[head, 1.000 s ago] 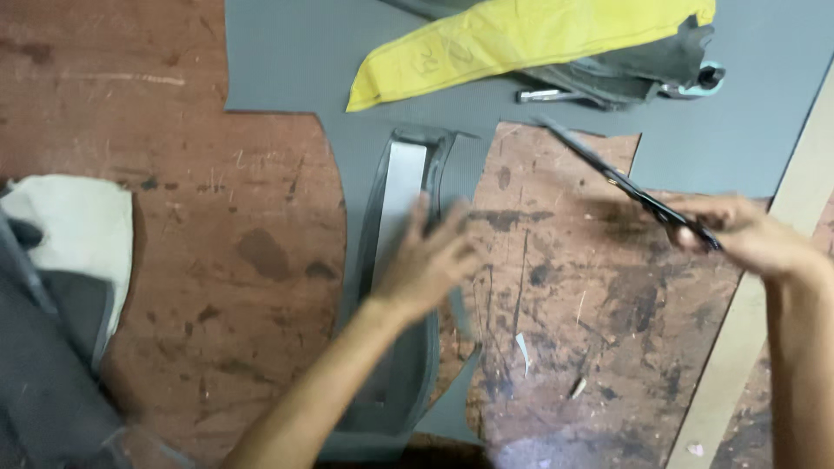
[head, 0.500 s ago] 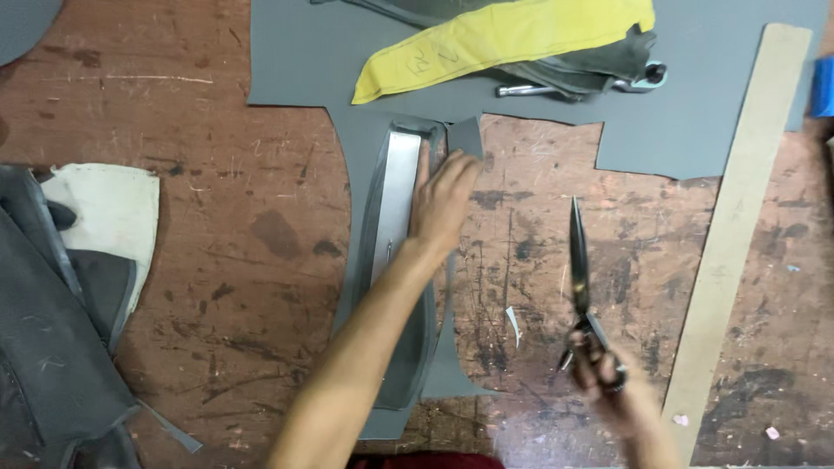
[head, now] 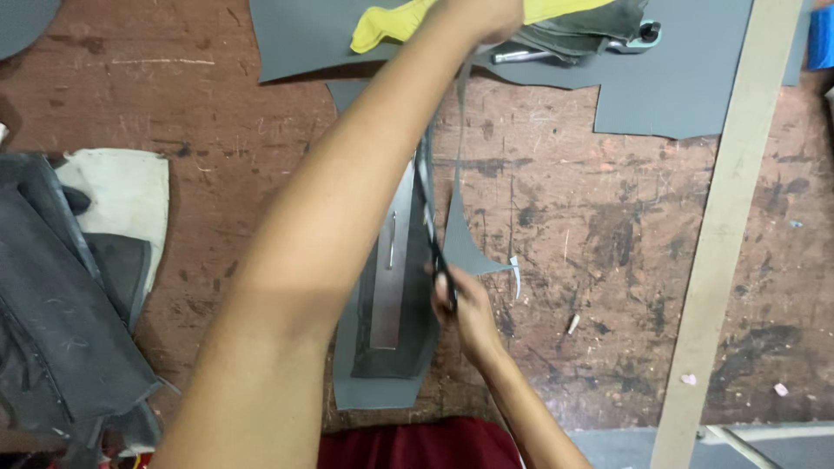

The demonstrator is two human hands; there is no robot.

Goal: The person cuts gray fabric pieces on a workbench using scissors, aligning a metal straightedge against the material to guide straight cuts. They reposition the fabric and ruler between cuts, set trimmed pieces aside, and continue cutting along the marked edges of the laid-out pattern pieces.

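1. At the far left edge lies a pile of dark grey pieces [head: 61,295], heaped over a pale off-white piece [head: 130,195] on the worn brown worktable [head: 608,260].
2. The left hand [head: 482,16] is stretched to the far side, its forearm crossing the middle of the view. It sits at the top edge where a thin grey strip [head: 458,130] rises to meet it. The fingers are mostly cut off by the frame, so I cannot tell how far they are closed or whether they pinch the strip.
3. Under that arm lies a narrow grey leather panel [head: 382,391], running near to far, with a darker grey pattern piece [head: 417,343] on it and a flat metal bar [head: 391,278] resting on top.
4. Just right of the bar the black scissors [head: 433,234] point away from the person — blades lying along the panel's right edge.
5. The right hand [head: 465,308] is closed around the scissor handles at the near end, fingers curled through them.
6. Far side: a large grey sheet [head: 678,87] spreads across the top, with a yellow cloth [head: 391,22] and a metal tool [head: 521,56] lying on it.
7. On the right a long pale wooden strip [head: 721,252] runs slantwise from far to near, well apart from the hands.
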